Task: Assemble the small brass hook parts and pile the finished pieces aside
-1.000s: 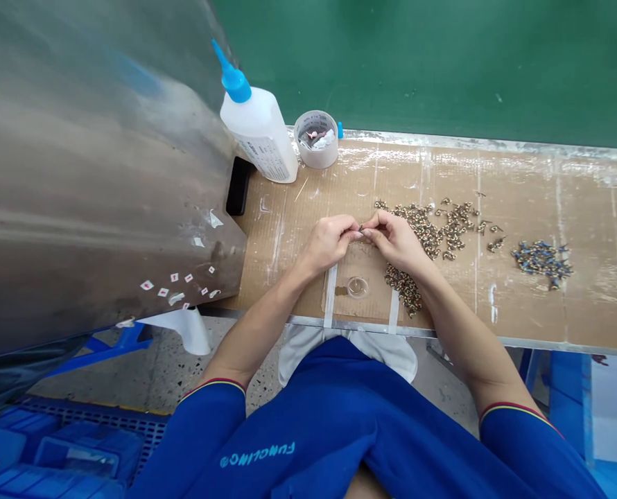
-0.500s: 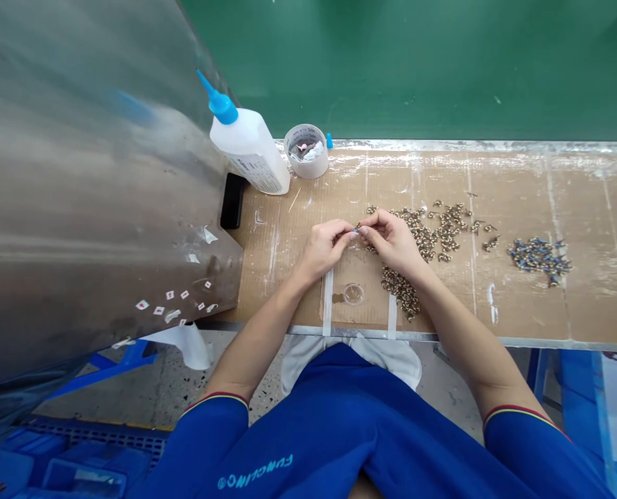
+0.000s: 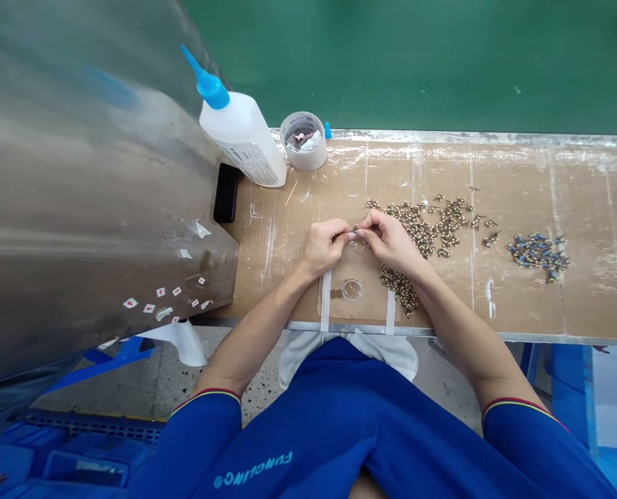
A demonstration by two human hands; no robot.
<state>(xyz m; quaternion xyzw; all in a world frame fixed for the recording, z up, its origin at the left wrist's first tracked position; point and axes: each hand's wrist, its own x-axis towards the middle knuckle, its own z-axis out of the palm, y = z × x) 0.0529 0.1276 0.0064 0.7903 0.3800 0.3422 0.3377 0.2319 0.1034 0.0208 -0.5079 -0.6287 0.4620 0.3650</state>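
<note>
**A:** Quick one, what are the fingers doing at this bench?

**B:** The bare left hand (image 3: 325, 248) and bare right hand (image 3: 390, 241) meet at the middle, fingers curled, with the tips pressed together, pinching one tiny metal piece (image 3: 354, 229). It's too small to make out properly.

**A:** And around them?

**B:** On the brown cardboard mat (image 3: 516, 173), loose brass-coloured metal pieces (image 3: 417, 225) spread from 2 to 5 o'clock, just beside the right hand. There's a heap of blue-and-brass pieces (image 3: 538, 255) further out at 3, a small clear round dish (image 3: 351, 290) at 6, and a white plastic squeeze bottle with a blue nozzle (image 3: 240, 132) at 10.
</note>
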